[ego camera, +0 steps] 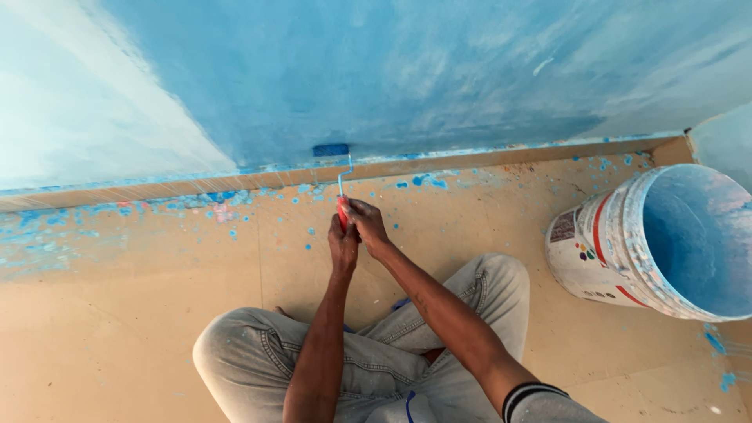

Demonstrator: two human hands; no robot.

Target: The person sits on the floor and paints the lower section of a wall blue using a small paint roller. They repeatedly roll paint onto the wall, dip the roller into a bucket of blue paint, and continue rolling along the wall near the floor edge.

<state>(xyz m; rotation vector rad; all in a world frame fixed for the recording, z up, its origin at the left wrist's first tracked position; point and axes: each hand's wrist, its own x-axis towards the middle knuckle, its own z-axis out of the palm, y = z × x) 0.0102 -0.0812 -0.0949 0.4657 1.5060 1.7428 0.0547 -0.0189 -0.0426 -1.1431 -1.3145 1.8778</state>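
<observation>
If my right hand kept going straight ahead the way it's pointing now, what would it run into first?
Your right hand points up the red handle toward the wall. Past the thin roller frame, it would probably first meet the skirting strip at the foot of the blue wall, just below the roller. Depth is hard to judge.

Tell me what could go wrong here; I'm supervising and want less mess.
The roller sits at the wall's bottom edge, so it may smear the skirting strip. The floor is already spattered; more drips seem likely. Both hands, left and right, crowd the short handle.
</observation>
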